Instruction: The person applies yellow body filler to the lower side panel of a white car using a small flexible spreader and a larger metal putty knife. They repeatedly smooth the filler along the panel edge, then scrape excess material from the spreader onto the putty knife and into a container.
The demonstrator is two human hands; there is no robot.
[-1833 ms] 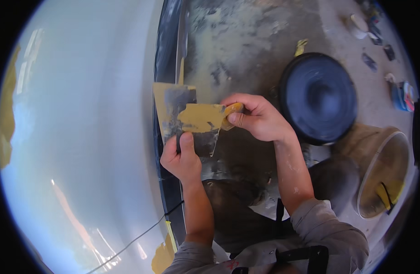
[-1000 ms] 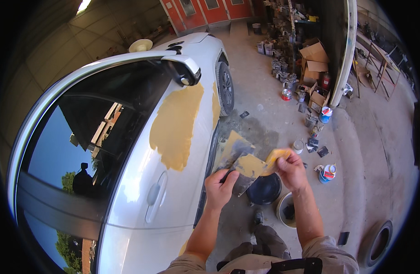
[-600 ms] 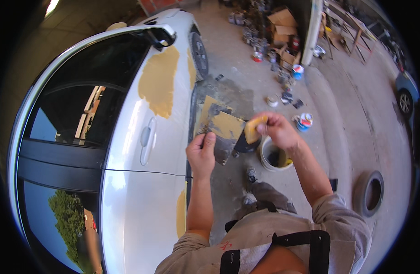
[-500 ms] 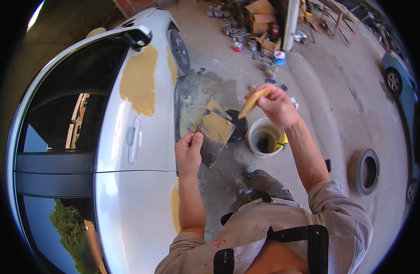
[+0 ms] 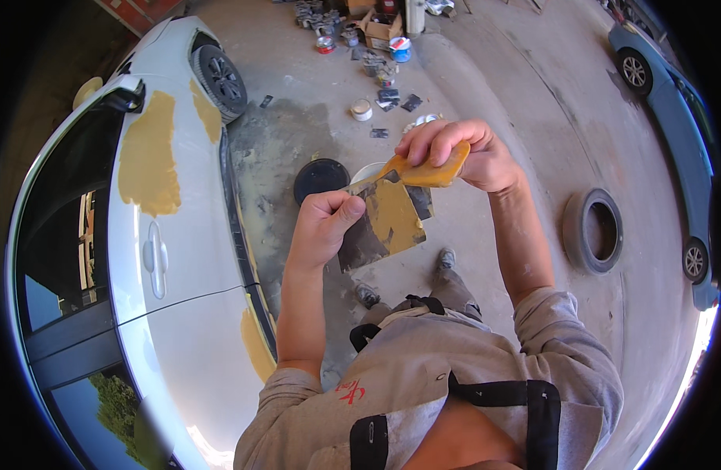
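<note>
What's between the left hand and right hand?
In the head view, a dark plate smeared with tan paste, gripped by the left hand, then a yellow spreader in the right hand. Plate and spreader overlap in the picture; contact isn't clear.

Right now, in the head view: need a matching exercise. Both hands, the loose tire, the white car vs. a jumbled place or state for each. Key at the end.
Column one
1. Left hand
2. Loose tire
3. Right hand
4. White car

Column two
A. Gripping a yellow spreader
B. Bearing tan patches on its side
C. Gripping a dark plate smeared with tan paste
D. On the floor toward the right of the picture

Pairs: 1-C, 2-D, 3-A, 4-B
</note>
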